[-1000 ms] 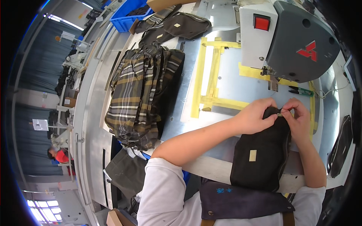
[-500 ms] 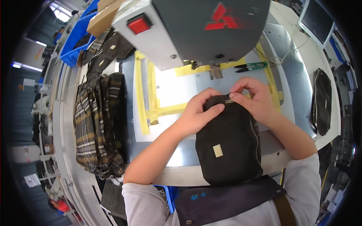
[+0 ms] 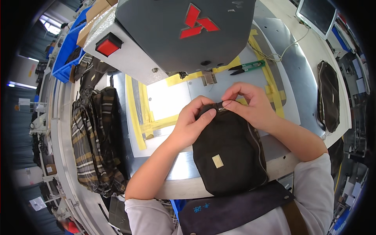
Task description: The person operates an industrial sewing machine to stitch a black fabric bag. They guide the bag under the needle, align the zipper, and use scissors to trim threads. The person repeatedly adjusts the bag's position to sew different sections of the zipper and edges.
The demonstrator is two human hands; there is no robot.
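A dark brown fabric pouch [image 3: 231,156] lies below the sewing machine, over the front edge of the metal bed, with a pale patch on it and a zipper down its right side. My left hand [image 3: 196,119] grips the pouch's top left corner, thumb on top. My right hand [image 3: 244,105] pinches the top edge near a small metal piece, too small to make out clearly. Above my hands are the grey machine head [image 3: 184,43] with a red switch, and yellow tape [image 3: 135,109] on the plate. Green thread snips [image 3: 246,66] lie to the upper right.
Plaid and dark fabric pieces [image 3: 94,141] are piled at the left. Blue bins [image 3: 62,68] and cardboard stand behind them. Another dark zippered pouch [image 3: 329,96] lies at the right, below a tablet-like screen [image 3: 315,15].
The view has swung rightward and toward the machine, which now fills more of the upper middle. My hands still hold the pouch's top edge, now more centred in view.
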